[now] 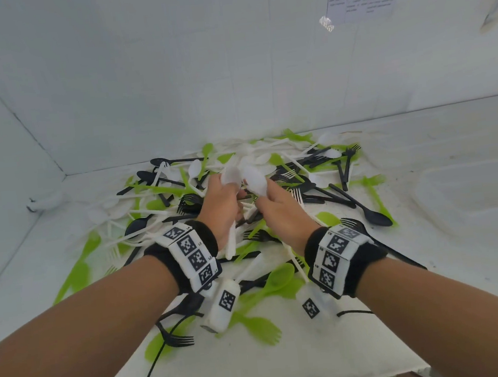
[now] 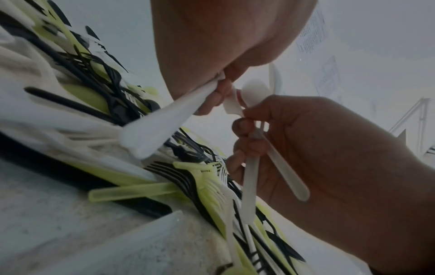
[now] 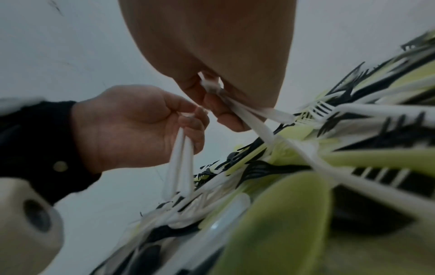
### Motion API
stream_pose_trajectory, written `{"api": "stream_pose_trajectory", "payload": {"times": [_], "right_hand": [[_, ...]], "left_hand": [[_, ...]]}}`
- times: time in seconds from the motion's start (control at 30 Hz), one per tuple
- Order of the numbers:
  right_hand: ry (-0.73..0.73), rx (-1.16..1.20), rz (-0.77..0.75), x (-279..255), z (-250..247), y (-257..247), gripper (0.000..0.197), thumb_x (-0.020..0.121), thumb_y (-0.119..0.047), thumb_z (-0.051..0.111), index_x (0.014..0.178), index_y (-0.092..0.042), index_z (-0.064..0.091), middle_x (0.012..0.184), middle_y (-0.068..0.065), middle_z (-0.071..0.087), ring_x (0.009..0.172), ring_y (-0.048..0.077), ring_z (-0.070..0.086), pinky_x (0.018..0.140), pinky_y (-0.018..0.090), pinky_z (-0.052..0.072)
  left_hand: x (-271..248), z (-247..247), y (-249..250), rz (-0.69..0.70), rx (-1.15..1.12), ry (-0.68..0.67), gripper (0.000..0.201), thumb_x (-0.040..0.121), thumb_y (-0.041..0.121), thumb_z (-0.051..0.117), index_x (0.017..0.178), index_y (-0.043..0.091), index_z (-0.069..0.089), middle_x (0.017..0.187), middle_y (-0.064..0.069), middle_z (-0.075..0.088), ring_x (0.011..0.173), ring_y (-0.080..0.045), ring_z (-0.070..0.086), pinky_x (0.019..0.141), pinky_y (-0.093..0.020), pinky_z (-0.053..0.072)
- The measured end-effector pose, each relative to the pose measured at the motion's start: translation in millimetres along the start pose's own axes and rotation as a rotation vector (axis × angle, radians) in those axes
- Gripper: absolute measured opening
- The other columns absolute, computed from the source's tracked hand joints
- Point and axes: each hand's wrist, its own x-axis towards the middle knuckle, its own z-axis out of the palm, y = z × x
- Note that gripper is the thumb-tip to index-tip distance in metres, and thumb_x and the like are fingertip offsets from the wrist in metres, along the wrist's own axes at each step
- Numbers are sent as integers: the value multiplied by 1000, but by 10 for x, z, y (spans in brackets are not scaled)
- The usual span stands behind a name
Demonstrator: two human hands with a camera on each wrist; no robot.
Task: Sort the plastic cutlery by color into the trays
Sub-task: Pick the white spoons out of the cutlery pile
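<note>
Over a heap of cutlery [image 1: 272, 192] on the tabletop [image 1: 318, 349], my left hand [image 1: 221, 203] grasps white spoons [image 1: 229, 175] by their handles; my right hand [image 1: 280, 212] grasps more white spoons [image 1: 254, 180], bowls up, hands nearly touching.

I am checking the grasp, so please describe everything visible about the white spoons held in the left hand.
The white spoons look like thin, slightly translucent plastic. The left hand grips them, fingers curled round the handles. A rounded bowl stands above the fingers, and the flat handles hang below the palm, close together, above the mixed cutlery pile. There seem to be two; I cannot be sure. The right hand holds its own white spoons beside them.
</note>
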Motion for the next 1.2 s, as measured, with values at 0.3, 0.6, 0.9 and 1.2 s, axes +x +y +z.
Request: {"api": "stream_pose_trajectory", "payload": {"times": [0.3, 0.6, 0.9, 1.2], "right_hand": [[-8, 140, 3, -37, 155, -45, 27, 100, -11, 52, 116, -18, 72, 103, 8, 75, 92, 24, 70, 84, 42, 60], [104, 202, -6, -18, 117, 49, 25, 105, -18, 47, 112, -16, 70, 102, 13, 73, 88, 21, 67, 83, 40, 56], [63, 50, 18, 46, -136, 65, 57, 99, -55, 28, 153, -36, 33, 112, -22, 47, 96, -1, 47, 92, 29, 38], [221, -211, -202, 106, -66, 161, 39, 106, -31, 46, 143, -37, 57, 94, -3, 71, 77, 18, 60, 76, 38, 52]], "left_hand": [[-28, 50, 10, -123, -247, -212, 21, 95, 35, 48, 105, 18, 43, 76, -3, 50, 65, -18, 54, 58, -31, 43], [-43, 81, 14, -82, -258, -153, 34, 98, 9, 49, 132, 4, 46, 99, -19, 64, 82, -32, 67, 61, -41, 57], [36, 37, 43, 66, -2, 76, 15, 100, 11, 41, 110, 21, 46, 101, -12, 54, 72, -16, 51, 64, -30, 45], [-29, 248, 78, -30, -230, 31, 32, 103, 24, 52, 131, 13, 42, 110, -10, 56, 88, -18, 57, 81, -36, 52]]}}
